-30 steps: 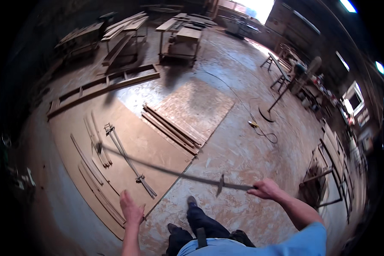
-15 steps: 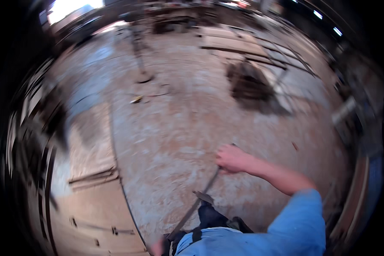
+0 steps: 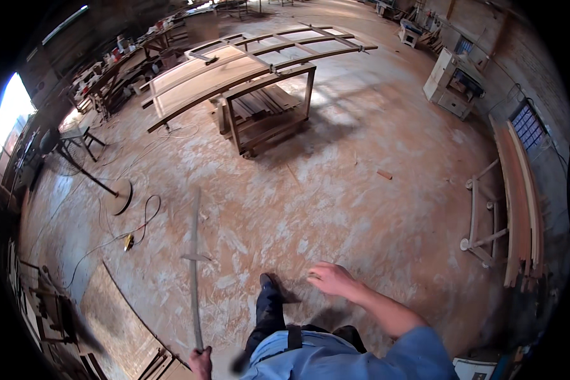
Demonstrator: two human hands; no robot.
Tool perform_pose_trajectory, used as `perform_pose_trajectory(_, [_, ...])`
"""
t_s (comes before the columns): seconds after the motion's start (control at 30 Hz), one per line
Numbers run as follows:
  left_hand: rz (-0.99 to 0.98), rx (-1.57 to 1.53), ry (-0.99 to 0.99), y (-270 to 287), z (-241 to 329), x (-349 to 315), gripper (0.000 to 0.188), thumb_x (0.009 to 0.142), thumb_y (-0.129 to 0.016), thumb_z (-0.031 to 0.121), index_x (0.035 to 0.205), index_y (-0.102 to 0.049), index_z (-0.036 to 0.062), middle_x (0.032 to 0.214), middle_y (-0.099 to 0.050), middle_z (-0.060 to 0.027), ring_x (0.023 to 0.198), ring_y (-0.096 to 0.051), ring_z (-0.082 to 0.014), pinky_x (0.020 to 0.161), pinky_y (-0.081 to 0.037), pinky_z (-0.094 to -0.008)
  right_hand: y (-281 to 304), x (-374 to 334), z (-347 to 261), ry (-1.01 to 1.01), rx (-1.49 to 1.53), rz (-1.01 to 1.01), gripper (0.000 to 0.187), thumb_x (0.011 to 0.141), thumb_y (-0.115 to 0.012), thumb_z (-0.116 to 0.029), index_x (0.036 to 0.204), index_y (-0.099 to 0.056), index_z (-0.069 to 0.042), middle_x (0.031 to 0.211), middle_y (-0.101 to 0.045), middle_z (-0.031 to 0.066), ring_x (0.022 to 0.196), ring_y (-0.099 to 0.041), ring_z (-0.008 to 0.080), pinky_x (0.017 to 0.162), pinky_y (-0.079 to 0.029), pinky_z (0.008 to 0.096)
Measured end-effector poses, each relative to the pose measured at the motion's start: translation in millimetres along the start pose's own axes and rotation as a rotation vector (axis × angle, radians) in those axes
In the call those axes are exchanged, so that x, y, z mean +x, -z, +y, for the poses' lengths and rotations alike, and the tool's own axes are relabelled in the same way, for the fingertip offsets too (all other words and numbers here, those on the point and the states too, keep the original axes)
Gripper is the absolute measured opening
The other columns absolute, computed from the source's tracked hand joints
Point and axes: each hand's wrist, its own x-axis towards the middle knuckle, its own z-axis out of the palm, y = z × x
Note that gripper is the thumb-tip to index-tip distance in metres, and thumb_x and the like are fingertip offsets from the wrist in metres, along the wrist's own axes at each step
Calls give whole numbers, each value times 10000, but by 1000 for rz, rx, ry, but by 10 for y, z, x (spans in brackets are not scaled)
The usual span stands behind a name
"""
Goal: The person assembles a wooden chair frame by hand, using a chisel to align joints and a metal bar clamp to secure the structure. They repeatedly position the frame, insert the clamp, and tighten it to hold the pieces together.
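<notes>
- Workshop floor [image 3: 373, 215], patchy reddish-brown and grey, spreads across the middle of the frame.
- Left hand [image 3: 201, 363], lower edge, left of centre: fingers wrapped round the near end of a long bar [image 3: 195, 304].
- Bar: extends from that hand up the frame, long axis nearly vertical; far part blurred. Short crosspiece [image 3: 196, 257] sits across it, roughly at right angles.
- Right hand [image 3: 331, 278], below and right of centre: fingers appear curled, nothing visible in them; cannot tell whether fully closed.
- Key relation: bar lies to the left of the right hand, well apart, with a dark boot [image 3: 267, 278] between them. Left hand is the nearer, being the one in contact.
- Left of bar: yellow cord end [image 3: 128, 242] on the floor; sheet board [image 3: 117, 310] at lower left.
- Beyond the far end: wooden frame [image 3: 212, 76] on a workbench [image 3: 237, 126], upper middle. Bar points roughly toward its left part.
- Right edge: long planks [image 3: 518, 202], set lengthwise up the frame.
</notes>
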Motion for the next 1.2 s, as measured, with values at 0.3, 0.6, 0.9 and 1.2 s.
perform_pose_trajectory(0.3, [117,-188,-234,33,2922,2154,399,726,-684,342,755,-577,-41,586,-503,-86,574,-447,-170,555,-394,-374,596,199,1283,-549,75,98,269,840,-592,-287,919,-627,-33,850,-629,186,865,-604,376,734,-482,419])
perform_pose_trajectory(0.6, [-86,-766,-403,-628,7144,3008,303,840,-658,320,767,-491,78,512,-401,26,377,-364,-89,357,-290,-267,1262,1179,2289,-714,211,344,324,806,-642,-257,1025,-611,-20,878,-643,173,813,-633,296,734,-498,369])
perform_pose_trajectory(0.9, [-669,-1177,-514,-1596,10362,2375,231,931,-577,288,802,-479,124,522,-321,67,397,-293,-59,366,-245,-238,2930,3254,3081,-331,14,458,678,747,-735,-312,1263,-455,28,1237,-502,231,1164,-477,369,970,-408,411])
perform_pose_trajectory(1.2, [-1278,-1240,-279,-2970,12250,1826,243,922,-575,303,907,-487,77,549,-329,27,414,-326,-108,397,-300,-285,3807,3622,4230,-649,41,489,447,755,-720,-255,1110,-592,-15,1032,-615,173,993,-588,349,839,-486,385])
